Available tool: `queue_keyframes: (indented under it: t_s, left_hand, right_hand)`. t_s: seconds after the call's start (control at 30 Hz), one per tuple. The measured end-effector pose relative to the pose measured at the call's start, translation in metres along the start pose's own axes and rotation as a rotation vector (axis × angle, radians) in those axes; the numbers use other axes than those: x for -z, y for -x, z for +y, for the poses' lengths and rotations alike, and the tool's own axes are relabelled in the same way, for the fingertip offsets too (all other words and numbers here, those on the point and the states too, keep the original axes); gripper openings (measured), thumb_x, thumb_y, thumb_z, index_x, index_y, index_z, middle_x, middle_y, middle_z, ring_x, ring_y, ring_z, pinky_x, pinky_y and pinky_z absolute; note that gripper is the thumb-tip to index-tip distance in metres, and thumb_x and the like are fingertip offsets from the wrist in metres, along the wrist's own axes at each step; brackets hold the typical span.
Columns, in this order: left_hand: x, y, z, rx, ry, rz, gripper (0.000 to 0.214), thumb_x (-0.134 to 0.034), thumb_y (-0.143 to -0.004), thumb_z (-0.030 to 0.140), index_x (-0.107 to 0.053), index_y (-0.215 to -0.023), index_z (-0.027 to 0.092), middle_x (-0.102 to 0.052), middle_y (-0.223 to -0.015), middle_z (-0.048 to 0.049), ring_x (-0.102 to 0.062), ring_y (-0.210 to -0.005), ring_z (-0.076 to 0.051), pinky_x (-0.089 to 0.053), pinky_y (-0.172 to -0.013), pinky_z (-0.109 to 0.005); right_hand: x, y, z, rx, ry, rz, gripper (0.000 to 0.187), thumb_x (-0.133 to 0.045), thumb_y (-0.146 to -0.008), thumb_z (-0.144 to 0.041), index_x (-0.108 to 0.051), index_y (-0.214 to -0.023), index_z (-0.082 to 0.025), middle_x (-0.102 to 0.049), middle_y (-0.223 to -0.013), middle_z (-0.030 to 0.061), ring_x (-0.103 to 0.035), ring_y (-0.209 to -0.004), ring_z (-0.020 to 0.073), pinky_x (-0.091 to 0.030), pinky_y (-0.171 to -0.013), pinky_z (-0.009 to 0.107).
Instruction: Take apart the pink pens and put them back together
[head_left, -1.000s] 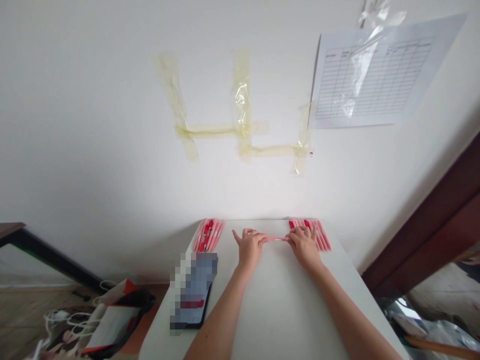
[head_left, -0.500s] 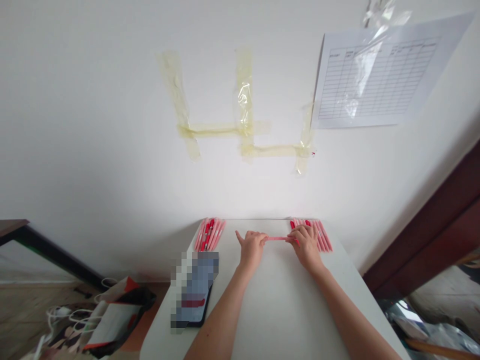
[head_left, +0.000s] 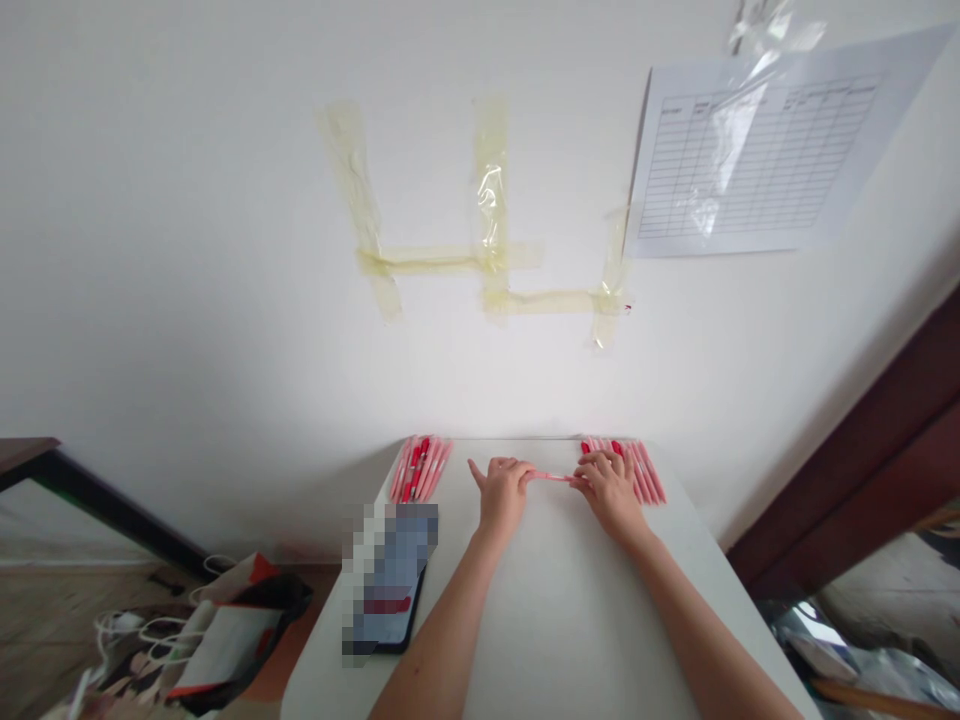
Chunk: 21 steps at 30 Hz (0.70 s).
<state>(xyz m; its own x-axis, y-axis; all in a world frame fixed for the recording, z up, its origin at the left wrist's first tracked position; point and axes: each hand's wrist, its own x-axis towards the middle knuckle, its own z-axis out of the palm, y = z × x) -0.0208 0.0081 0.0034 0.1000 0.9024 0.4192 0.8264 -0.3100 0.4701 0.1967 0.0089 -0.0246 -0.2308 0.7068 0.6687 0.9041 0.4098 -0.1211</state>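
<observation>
A slim pink pen (head_left: 551, 477) is stretched level between my two hands above the far part of the white table. My left hand (head_left: 504, 490) pinches its left end, thumb sticking out to the left. My right hand (head_left: 606, 490) grips the right end, its fingers covering that tip. A paler stretch shows in the middle of the pen. Just beyond my right hand lies a row of pink and red pens (head_left: 646, 472), partly hidden by the fingers. Another group of pink and red pens (head_left: 421, 470) lies left of my left hand.
A phone (head_left: 394, 580), partly pixelated, lies on the left of the white table (head_left: 566, 620). The wall behind carries yellowish tape (head_left: 491, 190) and a taped paper chart (head_left: 757, 160). Bags and cables (head_left: 225, 640) are on the floor at left.
The pen between my hands now slants slightly down to the right, and a pale section shows in its middle. Both hands have barely moved.
</observation>
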Motion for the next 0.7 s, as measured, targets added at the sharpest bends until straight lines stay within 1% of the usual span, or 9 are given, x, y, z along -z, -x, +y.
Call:
queue_keyframes:
  t_s: [0.1, 0.23, 0.27, 0.3, 0.37, 0.43, 0.57, 0.6, 0.7]
  left_hand:
    - [-0.0016, -0.0003, -0.0014, 0.016, -0.006, -0.022, 0.019, -0.056, -0.093, 0.021, -0.072, -0.093, 0.031, -0.074, -0.093, 0.0023, -0.058, -0.107, -0.02, 0.003, -0.116, -0.074]
    - [-0.0017, -0.0007, -0.0019, 0.019, 0.0, -0.012, 0.019, -0.057, -0.093, 0.021, -0.072, -0.094, 0.031, -0.074, -0.094, 0.0022, -0.059, -0.106, -0.02, 0.003, -0.117, -0.074]
    - [-0.0014, -0.0006, -0.0017, 0.016, 0.002, -0.007, 0.019, -0.056, -0.093, 0.021, -0.072, -0.094, 0.031, -0.074, -0.094, 0.0023, -0.059, -0.106, -0.02, 0.003, -0.117, -0.074]
    - [-0.001, -0.0005, -0.0015, 0.013, 0.005, -0.003, 0.019, -0.056, -0.093, 0.021, -0.072, -0.093, 0.031, -0.073, -0.093, 0.0024, -0.059, -0.106, -0.02, 0.003, -0.116, -0.074]
    - [-0.0002, -0.0001, -0.0007, 0.005, 0.005, 0.001, 0.019, -0.055, -0.093, 0.02, -0.071, -0.093, 0.031, -0.073, -0.093, 0.0023, -0.058, -0.106, -0.02, 0.002, -0.116, -0.075]
    - [0.0003, 0.0004, 0.0002, 0.002, 0.001, 0.0, 0.019, -0.055, -0.093, 0.02, -0.071, -0.092, 0.031, -0.073, -0.093, 0.0022, -0.058, -0.106, -0.02, 0.002, -0.116, -0.075]
    - [0.001, 0.0007, 0.0015, 0.01, -0.001, -0.001, 0.017, -0.054, -0.094, 0.021, -0.069, -0.091, 0.03, -0.072, -0.092, 0.0026, -0.058, -0.106, -0.02, 0.001, -0.114, -0.077]
    - [0.0013, 0.0006, 0.0017, 0.01, 0.001, 0.0, 0.017, -0.055, -0.094, 0.022, -0.069, -0.091, 0.03, -0.072, -0.092, 0.0028, -0.057, -0.106, -0.02, 0.001, -0.114, -0.077]
    - [0.0019, 0.0004, 0.0019, 0.012, 0.001, 0.005, 0.016, -0.055, -0.094, 0.022, -0.069, -0.091, 0.03, -0.072, -0.093, 0.0026, -0.057, -0.106, -0.02, 0.0, -0.114, -0.077]
  right_hand:
    - [-0.0014, 0.0004, 0.0015, -0.016, -0.026, 0.01, 0.017, -0.058, -0.095, -0.039, -0.064, -0.097, -0.024, -0.066, -0.111, 0.006, -0.053, -0.116, 0.0279, -0.023, -0.115, 0.062]
    - [-0.0028, 0.0016, 0.0037, -0.04, -0.007, 0.013, 0.031, -0.062, -0.092, -0.044, -0.062, -0.117, -0.025, -0.064, -0.12, 0.0083, -0.052, -0.118, 0.0307, -0.027, -0.113, 0.062]
    - [-0.0027, 0.0017, 0.0036, -0.04, 0.006, 0.007, 0.03, -0.061, -0.093, -0.043, -0.062, -0.118, -0.027, -0.064, -0.121, 0.0082, -0.051, -0.119, 0.0312, -0.027, -0.112, 0.062]
    - [-0.0023, 0.0016, 0.0031, -0.036, 0.017, -0.001, 0.025, -0.059, -0.094, -0.041, -0.064, -0.115, -0.028, -0.064, -0.121, 0.0075, -0.051, -0.119, 0.0313, -0.027, -0.112, 0.063]
    - [-0.0015, 0.0013, 0.0016, -0.022, 0.032, -0.013, 0.015, -0.056, -0.097, -0.036, -0.067, -0.101, -0.028, -0.065, -0.119, 0.0058, -0.05, -0.12, 0.0305, -0.024, -0.113, 0.064]
    - [-0.0013, 0.001, 0.0003, -0.012, 0.029, -0.012, 0.014, -0.055, -0.097, -0.034, -0.066, -0.093, -0.027, -0.066, -0.117, 0.0053, -0.051, -0.12, 0.0292, -0.022, -0.114, 0.063]
    - [-0.0039, 0.0015, 0.0013, -0.011, 0.001, -0.01, 0.012, -0.056, -0.096, -0.033, -0.063, -0.1, -0.025, -0.066, -0.114, 0.0063, -0.052, -0.118, 0.0279, -0.022, -0.115, 0.061]
    - [-0.0046, 0.0018, 0.002, -0.012, -0.004, -0.01, 0.014, -0.056, -0.096, -0.034, -0.062, -0.104, -0.025, -0.065, -0.115, 0.0068, -0.052, -0.118, 0.0283, -0.023, -0.115, 0.061]
    - [-0.0055, 0.0027, 0.0032, -0.026, -0.008, -0.009, 0.032, -0.058, -0.094, -0.042, -0.059, -0.121, -0.024, -0.063, -0.121, 0.0091, -0.049, -0.121, 0.0306, -0.027, -0.113, 0.061]
